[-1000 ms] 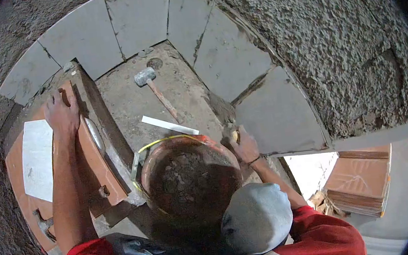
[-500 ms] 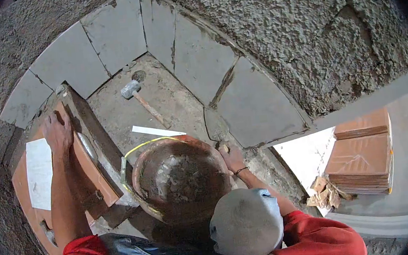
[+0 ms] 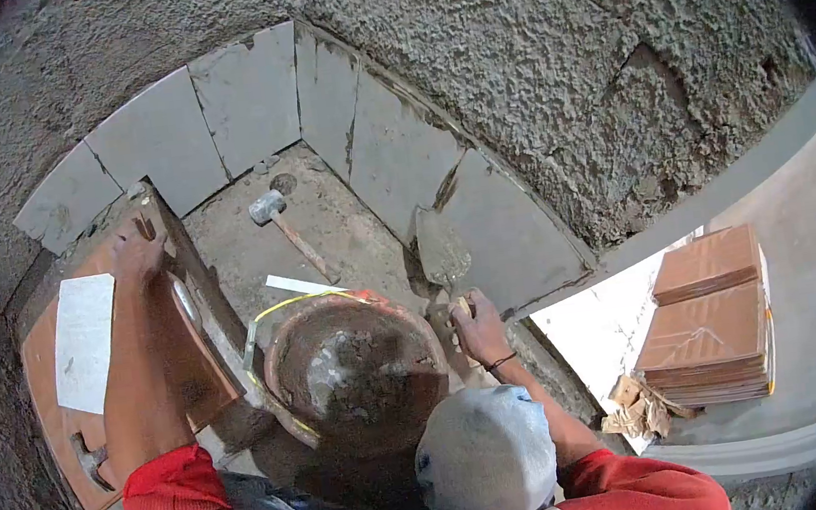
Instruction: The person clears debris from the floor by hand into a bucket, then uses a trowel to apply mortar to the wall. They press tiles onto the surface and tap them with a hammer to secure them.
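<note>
My left hand (image 3: 141, 253) is at the far corner of a reddish-brown tile (image 3: 202, 374), its fingers curled at the edge. A white sheet (image 3: 86, 342) lies beside that forearm. In my right hand (image 3: 480, 330) is the handle of a trowel (image 3: 442, 248), its grey blade pointing away from me, near the wall tiles. Just left of this hand stands a round basin (image 3: 425, 329) with wet grey mortar (image 3: 350, 367) inside.
A rubber mallet (image 3: 269, 208) and a white strip (image 3: 303, 285) lie on the rough floor beyond the basin. Grey tiles (image 3: 159, 142) line the wall's foot. Stacked brown tiles (image 3: 706, 352) and crumpled paper (image 3: 635, 408) are at right. A hammer (image 3: 92, 462) lies at lower left.
My right hand has raised the trowel, whose blade now shows more clearly. My left hand's fingers have curled in at the tile's corner. The whole view has shifted slightly.
</note>
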Tool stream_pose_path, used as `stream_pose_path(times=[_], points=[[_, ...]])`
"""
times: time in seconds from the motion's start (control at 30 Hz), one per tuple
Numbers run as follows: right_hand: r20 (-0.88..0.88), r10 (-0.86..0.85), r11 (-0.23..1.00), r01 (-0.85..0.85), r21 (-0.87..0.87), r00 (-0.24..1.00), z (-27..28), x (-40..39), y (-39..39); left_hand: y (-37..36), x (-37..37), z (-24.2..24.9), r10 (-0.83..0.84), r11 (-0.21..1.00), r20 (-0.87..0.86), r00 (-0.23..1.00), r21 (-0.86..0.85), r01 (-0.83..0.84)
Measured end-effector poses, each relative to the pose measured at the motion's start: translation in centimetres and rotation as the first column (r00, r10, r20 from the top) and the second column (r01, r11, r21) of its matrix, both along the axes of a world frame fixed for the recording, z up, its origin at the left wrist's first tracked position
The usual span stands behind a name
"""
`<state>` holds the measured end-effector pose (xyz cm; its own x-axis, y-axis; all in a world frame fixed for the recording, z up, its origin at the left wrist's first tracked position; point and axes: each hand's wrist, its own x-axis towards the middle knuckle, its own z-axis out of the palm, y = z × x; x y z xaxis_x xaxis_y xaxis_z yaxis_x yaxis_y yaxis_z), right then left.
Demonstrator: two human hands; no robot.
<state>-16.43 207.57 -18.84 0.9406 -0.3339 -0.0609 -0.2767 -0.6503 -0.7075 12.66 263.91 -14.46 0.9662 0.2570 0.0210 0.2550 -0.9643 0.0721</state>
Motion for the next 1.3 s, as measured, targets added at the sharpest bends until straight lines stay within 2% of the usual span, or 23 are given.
stream_pose_path(times=[0.07,0.1,0.17,0.23,0.27,0.33,0.47,0.57,0.63,0.67,0.73,0.83,0.9,0.93,0.97,1.03,1.07,1.17,1.23,1.3], points=[[0.046,0.001,1.0,-0.002,0.02,0.999,1.9,0.3,0.6,0.4,0.0,-0.4,0.033,0.98,-0.029,0.999,-0.197,-0.038],[0.087,-0.046,0.999,0.044,0.025,0.995,3.3,0.2,1.4,0.5,-0.1,-0.7,0.036,0.979,-0.025,0.999,-0.2,-0.04],[0.13,-0.094,0.995,0.09,0.033,0.987,4.4,0.4,2.3,0.7,-0.6,-1.1,0.046,0.995,0.155,0.987,-0.092,-0.032],[0.23,0.019,0.995,-0.04,0.089,0.973,4.5,1.3,2.6,1.0,-1.2,-0.9,0.033,0.992,0.217,0.976,-0.127,-0.005],[0.239,0.019,0.995,-0.04,0.087,0.971,4.2,2.3,2.9,1.1,-1.5,-0.8,0.02,0.987,0.274,0.961,-0.156,0.024],[0.287,0.049,0.996,-0.069,0.058,0.957,3.1,5.8,4.1,1.1,-1.9,-0.5,0.013,0.977,0.266,0.964,-0.207,0.044],[0.359,0.072,0.977,-0.138,0.16,0.93,1.6,16.3,7.0,1.1,-2.8,0.6,0.014,0.948,0.234,0.972,-0.312,0.061],[0.451,0.056,0.971,-0.153,0.181,0.891,3.7,22.2,10.7,1.1,-3.0,1.3,-0.033,0.938,0.252,0.967,-0.327,0.117],[0.245,-0.041,0.898,-0.072,0.434,0.969,7.9,23.0,13.1,1.0,-3.2,1.3,-0.011,0.886,0.257,0.966,-0.445,0.129],[0.255,-0.047,0.893,-0.074,0.444,0.966,6.2,24.7,13.0,1.2,-3.0,1.5,-0.015,0.914,0.202,0.979,-0.393,0.095],[0.402,-0.183,0.926,0.02,0.377,0.897,3.1,27.5,12.6,1.3,-3.0,1.1,-0.037,0.914,0.235,0.971,-0.384,0.128],[0.445,-0.199,0.925,0.017,0.38,0.873,1.6,25.6,11.3,1.1,-3.4,0.9,-0.06,0.92,0.243,0.968,-0.362,0.148],[0.424,-0.212,0.918,0.031,0.395,0.881,3.0,22.5,10.6,0.9,-3.3,1.3,-0.049,0.94,0.216,0.975,-0.321,0.119],[0.399,-0.214,0.913,0.038,0.405,0.892,3.4,20.9,10.1,0.4,-3.2,2.2,-0.029,0.953,0.107,0.994,-0.298,0.06],[0.4,-0.219,0.913,0.043,0.405,0.89,2.9,19.8,9.6,0.6,-3.1,1.9,-0.034,0.952,0.107,0.994,-0.298,0.065],[0.498,-0.223,0.938,0.046,0.344,0.838,2.1,17.7,8.4,0.8,-3.2,1.1,-0.036,0.943,0.243,0.969,-0.312,0.113],[0.429,-0.233,0.896,0.021,0.443,0.873,3.3,15.8,8.3,0.8,-3.2,1.1,-0.036,0.941,0.244,0.969,-0.318,0.115],[0.475,-0.259,0.877,-0.002,0.481,0.841,2.4,13.8,7.5,0.4,-3.9,2.1,-0.027,0.931,0.25,0.968,-0.346,0.116],[0.5,-0.25,0.899,0.006,0.439,0.829,1.8,12.9,7.1,0.0,-4.6,3.1,-0.019,0.891,0.196,0.98,-0.442,0.106],[0.525,-0.24,0.919,0.017,0.394,0.817,1.2,11.8,6.9,0.7,-4.6,2.4,-0.032,0.87,0.259,0.965,-0.469,0.155]])
